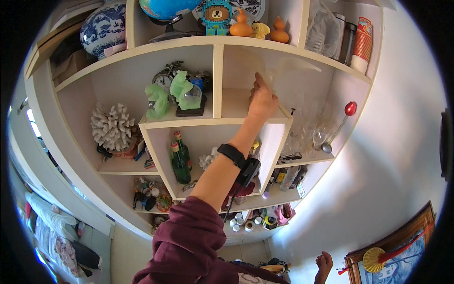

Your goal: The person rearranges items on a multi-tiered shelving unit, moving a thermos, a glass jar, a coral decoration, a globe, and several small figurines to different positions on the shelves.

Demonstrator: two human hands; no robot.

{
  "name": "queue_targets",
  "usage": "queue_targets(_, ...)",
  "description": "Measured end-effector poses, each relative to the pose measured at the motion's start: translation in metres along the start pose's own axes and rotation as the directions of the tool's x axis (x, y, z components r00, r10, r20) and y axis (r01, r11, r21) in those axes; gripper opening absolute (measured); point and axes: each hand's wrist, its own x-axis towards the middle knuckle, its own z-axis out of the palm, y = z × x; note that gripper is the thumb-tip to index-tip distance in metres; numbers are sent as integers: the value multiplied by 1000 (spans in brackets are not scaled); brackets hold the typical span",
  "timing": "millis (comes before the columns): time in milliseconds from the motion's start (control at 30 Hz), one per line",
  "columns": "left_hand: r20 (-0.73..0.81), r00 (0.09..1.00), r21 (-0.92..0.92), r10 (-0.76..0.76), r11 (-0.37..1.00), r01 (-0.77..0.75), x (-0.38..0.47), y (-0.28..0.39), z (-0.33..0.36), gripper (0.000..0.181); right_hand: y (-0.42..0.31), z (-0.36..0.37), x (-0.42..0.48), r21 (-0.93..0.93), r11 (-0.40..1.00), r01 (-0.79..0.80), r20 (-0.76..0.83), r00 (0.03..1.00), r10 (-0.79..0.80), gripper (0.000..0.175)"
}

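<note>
My left hand, below a black wristband, reaches into an upper middle shelf compartment. Its index finger stretches toward the back wall and the other fingers are bent. A faint see-through shape shows beside the fingertips; whether the hand holds it cannot be made out. Left of the divider stand two pale green figurines with clear balls, near a dark clock. At lower right my right hand hangs beside the wall, its fingers loosely curled and apart, with nothing visible in it.
Stemmed glasses and a red-tipped rose ornament stand to the right. Green bottles sit below, white coral at left. Gourds, a globe and stacked paper cups line the top shelf.
</note>
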Motion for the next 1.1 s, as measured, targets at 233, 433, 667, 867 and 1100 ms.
queue_targets(233,-65,997,135,48,990,-39,-2,-8,0,93,-49,5,-32,114,993,29,114,993,-43,28)
queue_targets(433,54,998,65,-37,997,33,-8,13,2,93,-76,-8,-40,126,991,40,125,991,-56,33)
queue_targets(667,71,997,263,33,963,-50,26,-45,15,93,-57,-12,-15,196,977,77,259,957,-128,29)
queue_targets(867,15,1000,52,-19,998,18,-14,27,7,95,-101,-6,-26,58,997,57,257,964,-70,18)
queue_targets(1100,47,998,-65,-36,997,39,7,-19,22,92,-101,15,-18,44,997,69,325,942,-79,18)
